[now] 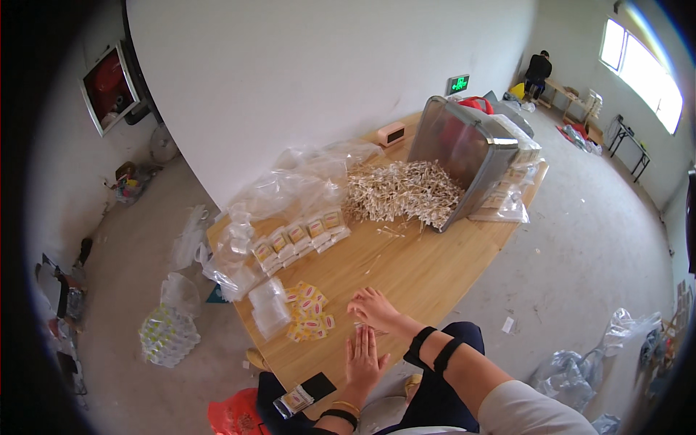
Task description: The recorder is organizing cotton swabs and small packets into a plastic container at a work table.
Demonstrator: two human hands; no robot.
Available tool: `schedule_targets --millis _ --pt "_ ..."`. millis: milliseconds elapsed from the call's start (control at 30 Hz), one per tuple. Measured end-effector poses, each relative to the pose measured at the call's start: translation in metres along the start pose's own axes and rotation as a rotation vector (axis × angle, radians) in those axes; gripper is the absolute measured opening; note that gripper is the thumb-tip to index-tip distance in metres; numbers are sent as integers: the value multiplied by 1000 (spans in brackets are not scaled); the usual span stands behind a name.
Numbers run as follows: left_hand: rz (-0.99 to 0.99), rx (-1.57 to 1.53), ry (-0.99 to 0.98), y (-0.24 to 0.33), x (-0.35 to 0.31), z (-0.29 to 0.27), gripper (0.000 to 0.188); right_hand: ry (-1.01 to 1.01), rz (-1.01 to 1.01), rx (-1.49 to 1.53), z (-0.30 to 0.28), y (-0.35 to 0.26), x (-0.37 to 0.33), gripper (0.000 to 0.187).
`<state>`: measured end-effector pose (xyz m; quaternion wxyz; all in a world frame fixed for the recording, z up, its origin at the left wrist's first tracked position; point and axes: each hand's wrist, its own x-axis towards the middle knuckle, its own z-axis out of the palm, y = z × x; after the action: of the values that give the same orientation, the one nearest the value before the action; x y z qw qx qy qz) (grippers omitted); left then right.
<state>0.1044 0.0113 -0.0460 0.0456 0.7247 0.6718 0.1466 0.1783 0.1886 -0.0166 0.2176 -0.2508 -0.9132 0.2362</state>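
My left hand (365, 362) lies near the front edge of the wooden table (348, 279), its fingers stretched out and together. Small pale bits show at its fingertips, too small to name. Just above it my right hand (374, 307) is held with fingers curled; what they hold, if anything, is hidden. To the left of both hands lie scattered yellow-and-white cards (310, 313), beside a stack of clear plastic bags (269, 307). Farther back, a big heap of cotton swabs (402, 192) spills from a grey plastic bin (471, 156) tipped on its side.
Filled small bags (298, 238) stand in a row before crumpled clear plastic (290, 181). A black flat object (319, 387) and a filled packet (293, 400) lie at the near left corner. A small pink clock-like box (391, 134) stands behind. Another person (538, 69) is far off.
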Motion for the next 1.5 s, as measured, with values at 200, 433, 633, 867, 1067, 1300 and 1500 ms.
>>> schedule_targets --millis 200,433,633,867,1067,1300,1500 --pt "1 -37 -18 2 1 0 83 67 283 -26 -16 26 -1 1" --pt "45 187 -64 0 31 -19 85 169 342 124 -25 21 -52 10" --pt "-66 125 -149 -9 42 -4 86 562 463 284 -11 3 -82 19" --pt "-17 102 -82 -11 29 0 84 434 328 443 16 -47 -63 28" --pt "-43 -141 -60 -12 30 -10 81 560 430 336 -6 -24 -80 26" --pt "-79 21 -99 3 48 -33 86 581 495 100 -18 -5 -89 24" --pt "-57 -4 -79 12 30 -9 91 565 434 -9 -17 -12 -84 22"
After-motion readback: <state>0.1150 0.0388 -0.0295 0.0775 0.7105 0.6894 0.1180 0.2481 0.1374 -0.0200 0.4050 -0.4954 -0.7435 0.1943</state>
